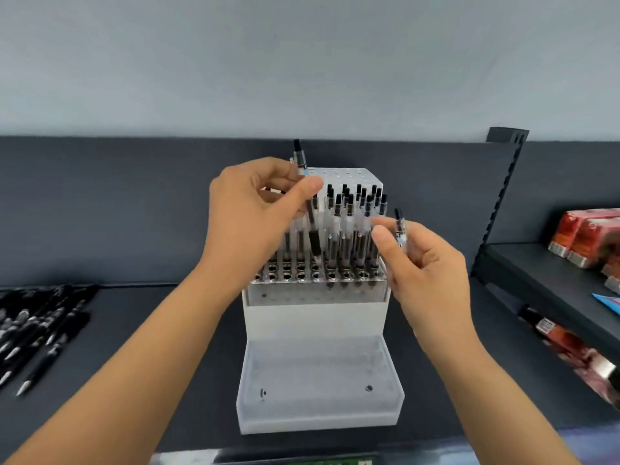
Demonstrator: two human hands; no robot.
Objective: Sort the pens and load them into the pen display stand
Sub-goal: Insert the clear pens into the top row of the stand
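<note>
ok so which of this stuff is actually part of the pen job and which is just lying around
Part of the job: pen display stand, clear pens standing in it, pen the left hand grips, second pen the right hand grips, loose black pens at left.
Lying about: red packs on the side shelf, red-labelled packets below it.
</note>
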